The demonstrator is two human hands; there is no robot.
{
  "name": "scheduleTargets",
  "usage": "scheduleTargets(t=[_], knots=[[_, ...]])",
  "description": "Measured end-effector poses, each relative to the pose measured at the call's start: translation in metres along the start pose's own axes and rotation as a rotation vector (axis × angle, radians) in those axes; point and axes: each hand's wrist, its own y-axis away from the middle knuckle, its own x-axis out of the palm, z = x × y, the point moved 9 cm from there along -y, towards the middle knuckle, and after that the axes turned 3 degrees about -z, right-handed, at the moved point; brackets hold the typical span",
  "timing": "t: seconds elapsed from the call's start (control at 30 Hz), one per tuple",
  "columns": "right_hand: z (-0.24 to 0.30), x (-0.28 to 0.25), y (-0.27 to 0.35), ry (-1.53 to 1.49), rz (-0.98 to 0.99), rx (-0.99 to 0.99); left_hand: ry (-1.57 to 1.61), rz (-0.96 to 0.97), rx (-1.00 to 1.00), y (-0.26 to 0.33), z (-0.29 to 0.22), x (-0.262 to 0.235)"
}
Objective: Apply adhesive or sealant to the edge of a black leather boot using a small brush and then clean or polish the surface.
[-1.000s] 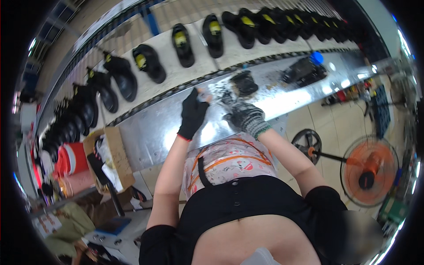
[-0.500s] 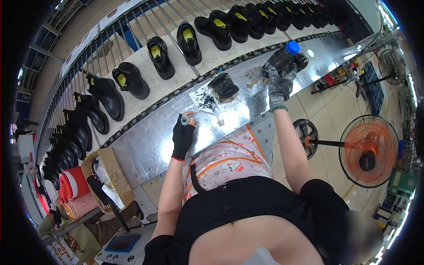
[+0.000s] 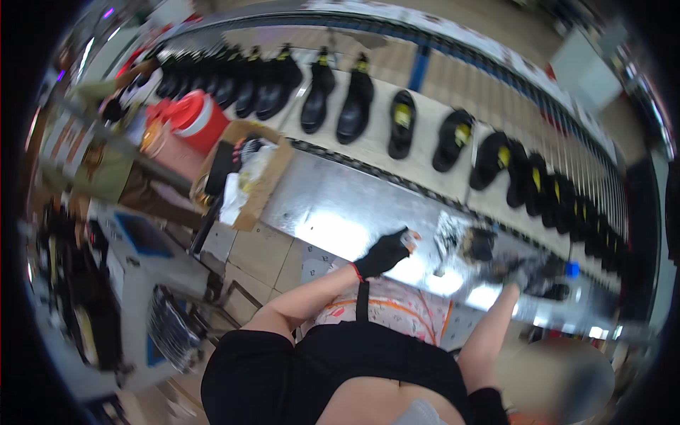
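Note:
My left hand (image 3: 386,253), in a black glove with bare fingertips, is closed round a small translucent cap-like piece (image 3: 408,240) above the shiny metal bench (image 3: 322,195). My right hand (image 3: 513,272), in a grey knit glove, is smeared by motion over the bench's right part. Its fingers cannot be made out. Just beyond it lies a dark bottle with a blue cap (image 3: 572,269). Between my hands sit a black-stained sponge-like block (image 3: 479,245) and a white sheet with black smears (image 3: 447,234). A small pale piece (image 3: 440,267) lies near them.
Black shoes (image 3: 355,106) with yellow inside line the pale conveyor (image 3: 431,185) behind the bench. At left stand a cardboard box (image 3: 273,177) of odds and ends, a red jug (image 3: 200,122) and a pink container (image 3: 170,152). Another person (image 3: 88,152) is beyond a machine with a screen (image 3: 144,234).
The view has swung left, bringing the box, jug and machine further in. My left hand still grips the small piece. My right hand, clear beside the bottle before, is now blurred.

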Motion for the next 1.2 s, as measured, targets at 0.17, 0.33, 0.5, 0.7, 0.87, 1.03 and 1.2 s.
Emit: scheduleTargets(t=[0.17, 0.33, 0.5, 0.7, 0.87, 1.03, 1.2], knots=[[0.024, 0.019, 0.033, -0.079, 0.346, 0.043, 0.148, 0.020, 0.025, -0.001, -0.047, -0.012], [0.043, 0.029, 0.055, 0.051, 0.616, 0.162, 0.297, 0.280, 0.373, -0.002, -0.152, 0.007], [0.049, 0.068, 0.106, 0.295, 1.070, 0.299, -0.003, 0.535, 0.634, 0.007, -0.191, 0.028], [0.027, 0.087, 0.124, 0.265, 1.138, 0.239, -0.086, 0.365, 0.656, 0.003, -0.174, 0.021], [-0.016, 0.069, 0.096, 0.704, 0.923, -0.016, -0.111, -0.064, 0.537, -0.015, -0.159, -0.021], [0.100, 0.093, 0.071, 0.909, 0.734, -0.635, -0.059, -0.055, 0.439, -0.027, -0.139, -0.040], [0.165, 0.133, 0.052, 0.942, 0.744, -0.981, -0.055, 0.107, 0.294, -0.029, -0.125, -0.015]])
